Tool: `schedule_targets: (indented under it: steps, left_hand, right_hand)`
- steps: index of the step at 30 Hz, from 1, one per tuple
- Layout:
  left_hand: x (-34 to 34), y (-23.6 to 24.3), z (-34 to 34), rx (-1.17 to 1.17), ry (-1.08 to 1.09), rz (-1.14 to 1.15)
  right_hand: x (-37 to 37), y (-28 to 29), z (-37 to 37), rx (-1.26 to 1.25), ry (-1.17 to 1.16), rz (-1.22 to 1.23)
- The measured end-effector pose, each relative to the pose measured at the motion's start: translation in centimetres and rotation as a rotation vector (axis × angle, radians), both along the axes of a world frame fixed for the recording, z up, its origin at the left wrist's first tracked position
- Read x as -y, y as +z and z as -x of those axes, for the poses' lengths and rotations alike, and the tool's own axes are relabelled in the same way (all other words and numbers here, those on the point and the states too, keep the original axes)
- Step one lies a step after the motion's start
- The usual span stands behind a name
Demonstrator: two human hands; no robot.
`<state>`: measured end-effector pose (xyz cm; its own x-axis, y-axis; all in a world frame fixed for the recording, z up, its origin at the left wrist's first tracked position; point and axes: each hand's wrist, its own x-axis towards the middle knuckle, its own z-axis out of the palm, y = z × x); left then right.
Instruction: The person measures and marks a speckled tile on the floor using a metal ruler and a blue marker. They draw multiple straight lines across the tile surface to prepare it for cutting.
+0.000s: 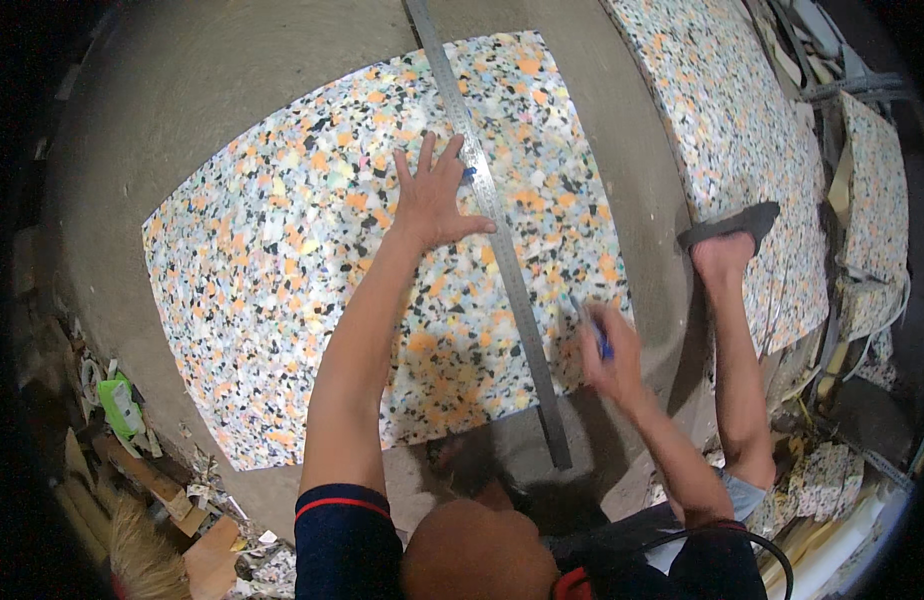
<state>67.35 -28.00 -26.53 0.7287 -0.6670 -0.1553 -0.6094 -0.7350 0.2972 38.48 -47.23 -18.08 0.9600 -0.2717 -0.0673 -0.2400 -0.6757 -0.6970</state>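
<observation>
A large speckled foam sheet (282, 260), white with orange, black and pale green flecks, lies flat on the floor. Across its right part runs a long metal ruler (512, 270), overhanging the sheet at both ends. My left hand (432, 195) is open, fingers spread over the foam, with the thumb and a fingertip at the ruler's left edge. A small blue piece (469, 175) shows beside that edge. To the right of the ruler, my right hand (614, 350) is closed around a slim blue pen-like tool (604, 343); blur hides its exact kind.
Another speckled foam sheet (732, 130) lies at the right, with my foot in a dark sandal (732, 225) on it. Foam offcuts (872, 200) pile up at the far right. A green packet (120, 405), scraps and a straw broom (147, 550) sit at lower left.
</observation>
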Motion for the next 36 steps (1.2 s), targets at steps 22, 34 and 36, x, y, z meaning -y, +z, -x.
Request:
schedule_targets:
  steps: [22, 34, 36]
  left_hand:
    - [-0.1, -1.3, 0.0, 0.02, -0.008, 0.185]
    - [-1.0, -4.8, 0.1, 0.213, 0.001, 0.147]
    - [0.3, -2.3, 0.7, 0.147, 0.001, 0.124]
  right_hand:
    - [1.5, -9.1, -40.9, 0.386, 0.124, 0.0]
    - [-0.2, -5.6, -16.5, 0.066, 0.244, 0.071]
    - [-0.4, -4.4, -10.8, 0.025, 0.225, 0.07]
